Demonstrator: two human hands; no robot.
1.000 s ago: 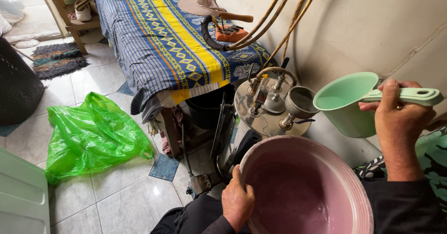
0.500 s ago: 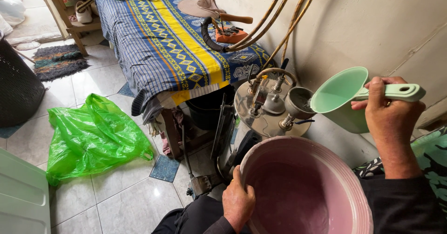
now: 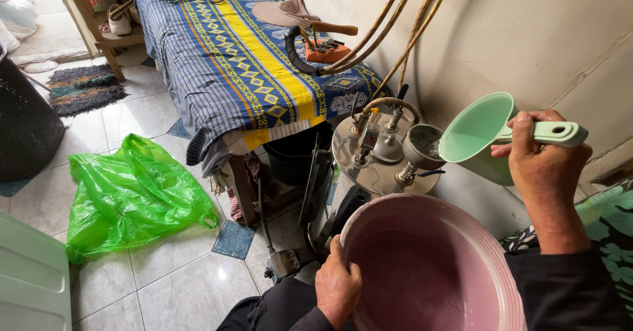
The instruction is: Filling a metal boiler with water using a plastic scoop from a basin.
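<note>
Hoses [image 3: 395, 28] above boiler [image 3: 386, 153] (funnel [image 3: 424, 145] clear)

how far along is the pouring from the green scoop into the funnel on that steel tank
Done: the right hand has lifted the mint green scoop up beside the funnel on the steel tank.
In hand: the scoop is tilted toward the funnel; the left hand grips the pink basin.
Left: no water visibly falling yet.

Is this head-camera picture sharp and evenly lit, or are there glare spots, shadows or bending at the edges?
Head view: mostly sharp, in soft daylight; the floor tiles carry a pale sheen, and the green plastic bag and the steel tank lid glint. Under the cloth-covered table it falls into deep shadow. Wide-angle bending slants the wall and table edges; the pink basin and the right hand on the green scoop look oversized.
</note>
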